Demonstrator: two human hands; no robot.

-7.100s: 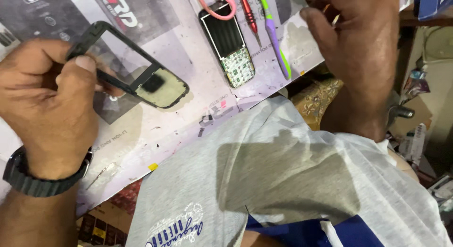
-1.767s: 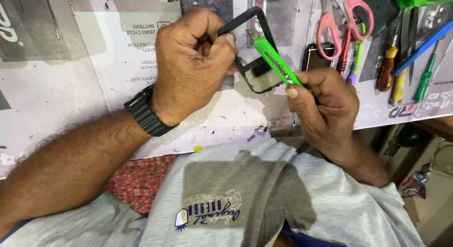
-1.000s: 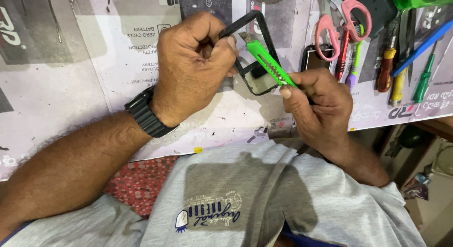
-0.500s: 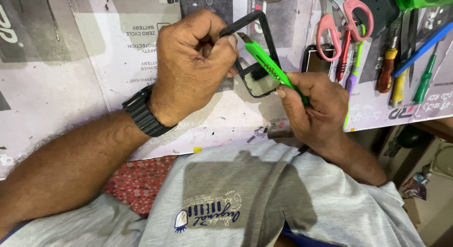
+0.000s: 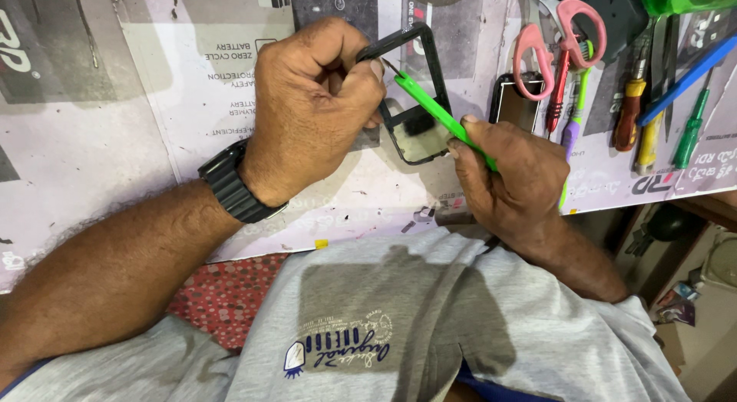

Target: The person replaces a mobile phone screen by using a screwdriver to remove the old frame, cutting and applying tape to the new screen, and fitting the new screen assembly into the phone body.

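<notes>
— Black plastic phone frame (image 5: 418,95): where is it?
— Above the table (image 5: 115,148), pinched in the left hand (image 5: 315,110). The right hand (image 5: 510,179) grips a green-handled screwdriver (image 5: 430,110), its tip at the frame's edge.
— And the surface?
— Covered with printed pale paper. Pink-handled scissors (image 5: 556,41) and coloured tools lie at the right; cluttered floor shows beyond the edge.

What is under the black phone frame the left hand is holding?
Under the black phone frame lies the printed paper sheet covering the worktop, visible through the frame's opening. The left hand covers the frame's left edge; the green tool in the right hand crosses it.
</notes>
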